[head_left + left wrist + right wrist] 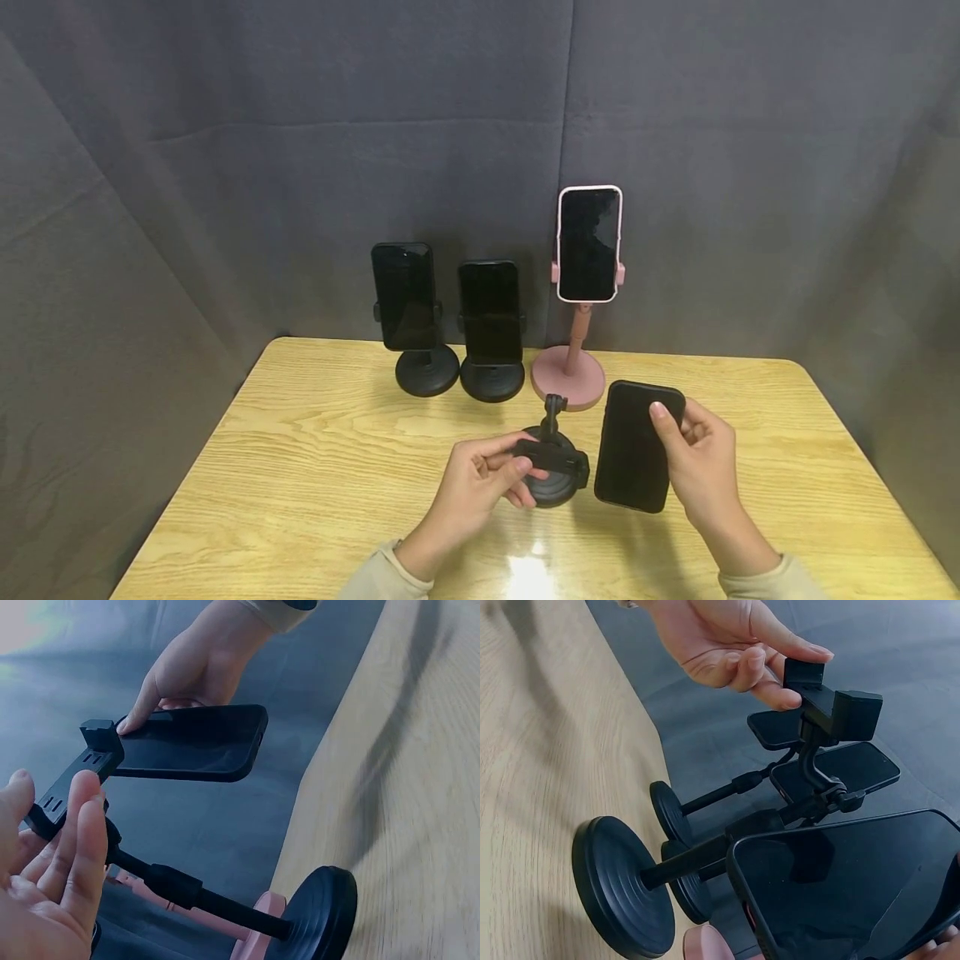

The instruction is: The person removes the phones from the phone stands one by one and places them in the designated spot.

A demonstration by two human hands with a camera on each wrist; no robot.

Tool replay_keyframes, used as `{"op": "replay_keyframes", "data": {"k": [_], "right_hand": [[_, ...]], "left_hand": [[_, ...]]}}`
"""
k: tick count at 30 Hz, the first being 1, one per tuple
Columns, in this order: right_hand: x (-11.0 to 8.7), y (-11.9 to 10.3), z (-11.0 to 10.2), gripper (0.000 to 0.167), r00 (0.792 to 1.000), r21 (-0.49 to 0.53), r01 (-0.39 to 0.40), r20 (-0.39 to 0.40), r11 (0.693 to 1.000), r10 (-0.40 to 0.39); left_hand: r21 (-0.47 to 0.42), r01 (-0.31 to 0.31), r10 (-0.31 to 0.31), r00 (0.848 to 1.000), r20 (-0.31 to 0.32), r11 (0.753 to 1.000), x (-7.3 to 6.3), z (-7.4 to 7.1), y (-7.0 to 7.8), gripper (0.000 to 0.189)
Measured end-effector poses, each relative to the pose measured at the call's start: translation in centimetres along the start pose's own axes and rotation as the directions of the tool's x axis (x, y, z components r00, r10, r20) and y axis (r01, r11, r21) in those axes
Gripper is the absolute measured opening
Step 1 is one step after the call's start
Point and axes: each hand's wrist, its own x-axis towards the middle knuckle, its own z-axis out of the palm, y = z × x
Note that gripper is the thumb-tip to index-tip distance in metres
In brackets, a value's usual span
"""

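Observation:
My left hand [480, 477] pinches one end of the clamp [553, 457] of a black phone stand, thumb on the near side and fingers beyond. The stand's round base [622, 889] is on the wooden table, its pole [217, 906] rising to the clamp, which holds no phone. With my right hand [705, 460] I grip a black smartphone [636, 446] by its right edge, thumb over the dark screen. The phone is held upright just right of the clamp, above the table.
Behind stand two black phone stands, each bearing a dark phone [405, 296] [491, 312]. To their right, a taller pink stand [568, 379] carries a phone in a pale case [589, 246]. A grey curtain [337, 167] hangs behind the wooden table [300, 467].

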Motion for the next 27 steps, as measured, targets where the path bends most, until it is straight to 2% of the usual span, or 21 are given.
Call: {"op": "replay_keyframes", "data": {"k": [7,13,21,27], "right_hand": [[-0.2,0.2,-0.1,0.016,1.000,-0.020,-0.004,-0.012,1.000,0.004],[-0.4,0.5,-0.1,0.015,1.000,-0.031,-0.006,-0.005,1.000,0.006],[-0.6,0.5,-0.2,0.016,1.000,-0.017,-0.002,0.002,1.000,0.002],[-0.5,0.6,-0.4,0.016,1.000,-0.007,0.010,0.016,1.000,-0.010]], "left_hand": [[0.008,-0.033,0.033,0.999,-0.015,0.999,-0.2,0.2,-0.4,0.039],[0.015,-0.032,0.032,0.999,-0.028,0.999,-0.4,0.0,-0.1,0.038],[0.017,-0.073,0.074,0.996,-0.048,0.997,-0.6,-0.3,0.2,0.041],[0.043,-0.074,0.076,0.995,-0.064,0.996,-0.6,-0.9,0.7,0.040]]}}
